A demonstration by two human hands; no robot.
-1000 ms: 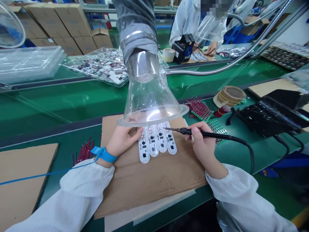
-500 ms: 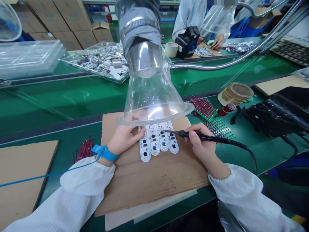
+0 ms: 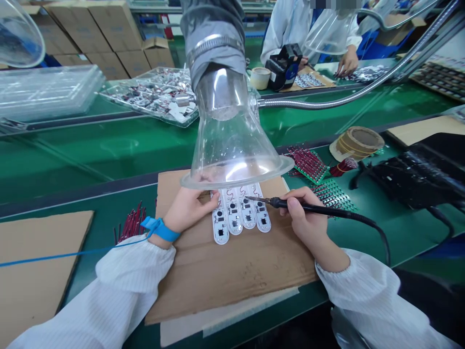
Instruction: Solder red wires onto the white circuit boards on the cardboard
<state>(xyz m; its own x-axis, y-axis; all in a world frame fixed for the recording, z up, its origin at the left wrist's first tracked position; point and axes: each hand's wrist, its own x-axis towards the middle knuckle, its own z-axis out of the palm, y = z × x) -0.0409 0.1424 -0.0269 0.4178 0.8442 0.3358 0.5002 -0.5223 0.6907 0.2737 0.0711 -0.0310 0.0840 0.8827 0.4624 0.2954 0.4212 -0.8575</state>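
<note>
My right hand grips a black soldering iron like a pen. The iron's tip points left and meets the row of white circuit boards near the third board's thin red wires. My left hand, with a blue wrist strap, is closed at the left edge of this row, its thumb on the leftmost board. Its other fingers are partly covered by the clear hood above. The boards lie side by side on a brown cardboard sheet.
Red wires lie left of the cardboard. To the right are green boards with red wires, a tape roll and a black stand. A tray of parts is across the bench, where a co-worker's hand shows.
The whole view has shifted slightly right. My hands and the iron keep nearly the same place over the boards. The co-worker's one hand has moved right, toward the silvery pile.
</note>
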